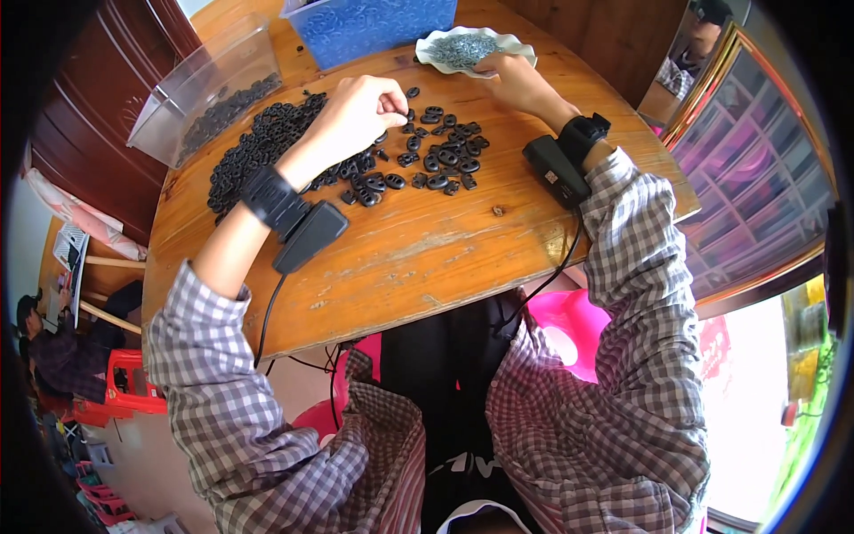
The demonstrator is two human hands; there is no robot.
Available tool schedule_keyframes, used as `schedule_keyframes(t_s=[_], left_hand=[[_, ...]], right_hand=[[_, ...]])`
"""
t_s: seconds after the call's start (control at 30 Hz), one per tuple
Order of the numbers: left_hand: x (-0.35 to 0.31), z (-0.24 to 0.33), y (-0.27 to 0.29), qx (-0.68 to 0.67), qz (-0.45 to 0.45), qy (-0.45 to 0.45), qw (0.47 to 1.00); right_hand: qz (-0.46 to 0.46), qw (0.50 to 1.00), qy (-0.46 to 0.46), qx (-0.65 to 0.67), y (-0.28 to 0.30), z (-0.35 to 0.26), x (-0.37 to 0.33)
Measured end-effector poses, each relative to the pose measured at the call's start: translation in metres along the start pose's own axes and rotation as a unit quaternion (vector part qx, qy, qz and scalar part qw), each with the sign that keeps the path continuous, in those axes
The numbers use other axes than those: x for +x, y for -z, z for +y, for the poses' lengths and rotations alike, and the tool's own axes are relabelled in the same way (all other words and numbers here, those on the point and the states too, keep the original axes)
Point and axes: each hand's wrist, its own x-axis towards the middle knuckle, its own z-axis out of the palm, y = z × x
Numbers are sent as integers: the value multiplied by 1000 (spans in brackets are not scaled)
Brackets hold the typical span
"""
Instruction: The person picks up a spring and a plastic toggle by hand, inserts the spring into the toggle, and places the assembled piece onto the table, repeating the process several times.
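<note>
My left hand (360,109) hovers over small black plastic pieces, its thumb and fingers pinched together. A black piece shows right at the fingertips, but what lies between them is hidden. Below and left of that hand spreads a big heap of black two-holed pieces (267,133), which look like cord locks. Looser black cord locks (447,157) lie to its right. My right hand (520,84) reaches to the front rim of a white wavy-edged dish (520,44) holding small grey metal pieces (461,50). Its fingers are drawn together, with the tips partly hidden.
A clear plastic bin (160,133) with more black pieces stands at the table's far left. Behind the hands is a tub of blue pieces (369,31). Black boxes (311,237) with cables hang at both wrists. The wooden table's worn front edge (382,322) faces me.
</note>
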Motion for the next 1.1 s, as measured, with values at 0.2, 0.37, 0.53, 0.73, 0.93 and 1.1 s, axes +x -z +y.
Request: schedule_keyframes(t_s=[0.2,0.37,0.53,0.73,0.93,1.1], left_hand=[[-49,31,-11,-351,18,3,936],[-86,28,-28,-394,14,25,919],[-90,19,-23,-435,22,50,899],[-90,18,-24,-434,3,35,900],[-92,19,-23,-432,-18,53,900],[-91,19,-21,-427,-32,55,902]], right_hand=[[37,999,29,-5,1,-5,0],[55,997,43,29,6,-6,-3],[38,998,32,31,4,-11,-1],[52,997,50,13,8,-18,-4],[50,998,-3,40,11,-16,0],[49,997,27,52,16,-14,0]])
